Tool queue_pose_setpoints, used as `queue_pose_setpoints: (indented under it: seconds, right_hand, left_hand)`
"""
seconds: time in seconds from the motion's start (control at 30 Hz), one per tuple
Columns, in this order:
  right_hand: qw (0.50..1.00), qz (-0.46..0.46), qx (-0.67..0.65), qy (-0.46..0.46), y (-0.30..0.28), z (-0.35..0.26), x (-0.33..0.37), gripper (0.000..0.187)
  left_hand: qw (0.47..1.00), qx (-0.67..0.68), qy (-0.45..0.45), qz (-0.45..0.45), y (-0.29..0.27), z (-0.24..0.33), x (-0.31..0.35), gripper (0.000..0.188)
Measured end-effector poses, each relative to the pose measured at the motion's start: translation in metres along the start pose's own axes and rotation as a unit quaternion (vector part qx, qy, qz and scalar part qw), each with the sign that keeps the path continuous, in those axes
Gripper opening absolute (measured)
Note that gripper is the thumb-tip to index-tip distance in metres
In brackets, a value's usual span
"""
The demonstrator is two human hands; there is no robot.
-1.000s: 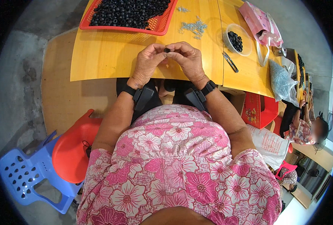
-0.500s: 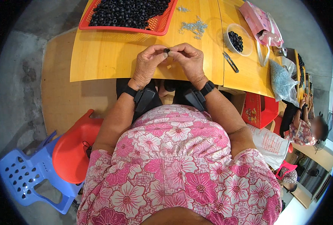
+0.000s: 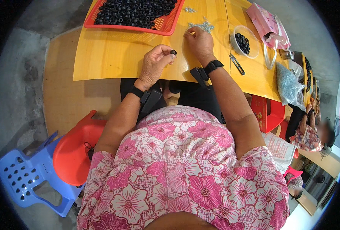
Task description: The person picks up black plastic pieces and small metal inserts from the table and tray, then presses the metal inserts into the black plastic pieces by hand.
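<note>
Above the near edge of the yellow table, my left hand (image 3: 157, 64) pinches a small round black piece (image 3: 173, 52) with a hollow between thumb and fingertips. My right hand (image 3: 200, 44) reaches out to the near left side of a scattered pile of small clear, silvery pieces (image 3: 206, 26). Its thumb and fingers are drawn together at the pile, and whatever lies between them is too small to make out. Beyond my left hand, a red plastic basket (image 3: 131, 29) holds a heap of similar black pieces (image 3: 133, 13).
A clear round tub (image 3: 255, 53) with black pieces stands right, beside small dark snips (image 3: 237, 64). Farther right are a pink gift bag (image 3: 264, 23) and a bag of bluish pieces (image 3: 289, 84). Red and blue chairs (image 3: 78, 149) stand lower left. Another person (image 3: 308, 134) sits far right.
My hands have parted. The right one has moved away and to the right, to the clear pieces; the left keeps the black piece near the same spot.
</note>
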State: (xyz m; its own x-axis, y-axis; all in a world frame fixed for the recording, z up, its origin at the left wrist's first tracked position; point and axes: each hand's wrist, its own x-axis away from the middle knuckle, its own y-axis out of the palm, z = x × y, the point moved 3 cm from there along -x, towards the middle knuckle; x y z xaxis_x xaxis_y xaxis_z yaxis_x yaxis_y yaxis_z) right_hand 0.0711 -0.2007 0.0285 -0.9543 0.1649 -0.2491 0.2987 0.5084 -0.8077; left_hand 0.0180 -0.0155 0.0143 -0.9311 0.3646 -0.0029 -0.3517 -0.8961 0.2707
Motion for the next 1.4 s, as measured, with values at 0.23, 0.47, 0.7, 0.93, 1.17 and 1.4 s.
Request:
queue_pose_setpoints:
  seconds: [0.23,0.47,0.7,0.93,1.17,1.4]
  right_hand:
    - [0.997,-0.035,0.065,-0.005,0.004,0.001,-0.001,0.019]
    - [0.976,-0.089,0.161,-0.121,0.007,-0.004,0.02,0.022]
    - [0.965,-0.139,0.155,-0.159,-0.001,-0.009,0.016,0.022]
    - [0.957,-0.166,0.162,-0.171,-0.004,-0.008,0.015,0.022]
    - [0.962,-0.186,-0.117,-0.162,-0.024,-0.018,0.022,0.016]
    - [0.934,-0.255,-0.2,-0.149,-0.027,-0.037,0.043,0.013]
  left_hand:
    - [0.999,0.04,0.006,0.012,0.002,0.0,-0.001,0.014]
    - [0.999,0.036,0.026,0.011,0.002,0.001,-0.001,0.014]
    - [1.0,-0.001,0.021,0.001,0.001,-0.003,0.001,0.016]
    - [0.999,0.003,0.033,0.012,0.003,0.0,0.001,0.013]
    - [1.0,0.003,0.02,0.013,0.004,0.001,0.001,0.013]
    - [0.998,-0.05,0.022,0.025,0.005,0.002,0.001,0.013]
